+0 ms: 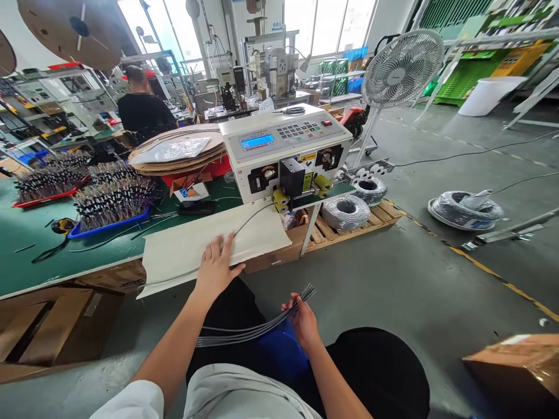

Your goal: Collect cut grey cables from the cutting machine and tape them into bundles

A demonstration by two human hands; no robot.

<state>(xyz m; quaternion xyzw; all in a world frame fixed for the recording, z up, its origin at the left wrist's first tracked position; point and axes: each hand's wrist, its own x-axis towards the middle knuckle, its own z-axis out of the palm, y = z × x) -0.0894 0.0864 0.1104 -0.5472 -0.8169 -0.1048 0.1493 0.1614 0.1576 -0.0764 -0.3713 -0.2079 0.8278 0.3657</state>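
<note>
The fingers of my right hand (304, 321) are curled shut around a bundle of cut wires (257, 329), gripped near its far end, the rest trailing across my lap. My left hand (216, 265) lies open and flat, grasping nothing, on the cream sheet (183, 250) at the counter (26, 256) edge, by a single wire (250, 220) from the cutting machine (283, 145). I judge the wires light, springy and slick, best pinched together near their ends.

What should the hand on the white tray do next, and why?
Probably the left hand should pinch up the grey wire lying on the cream tray: it rests right beside that wire, and the right hand holds a bundle of similar wires.
</note>
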